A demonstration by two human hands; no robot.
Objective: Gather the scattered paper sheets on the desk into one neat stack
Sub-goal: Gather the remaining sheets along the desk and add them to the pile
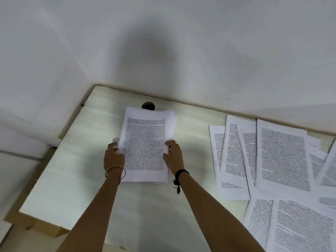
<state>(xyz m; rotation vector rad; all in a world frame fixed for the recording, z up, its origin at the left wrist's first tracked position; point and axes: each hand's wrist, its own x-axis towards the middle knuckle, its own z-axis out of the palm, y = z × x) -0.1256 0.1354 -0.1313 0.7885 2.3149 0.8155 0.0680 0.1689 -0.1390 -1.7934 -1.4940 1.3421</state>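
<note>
A stack of printed paper sheets stands in the middle of the pale desk, its top edges slightly fanned. My left hand grips the stack's left edge and my right hand grips its right edge, fingers curled round the paper. Several loose printed sheets lie overlapping and askew on the right side of the desk, some running out of view at the right and bottom.
A dark round cable hole sits in the desk just behind the stack. White walls meet the desk's back and left edges. The desk's left front corner shows a wooden edge.
</note>
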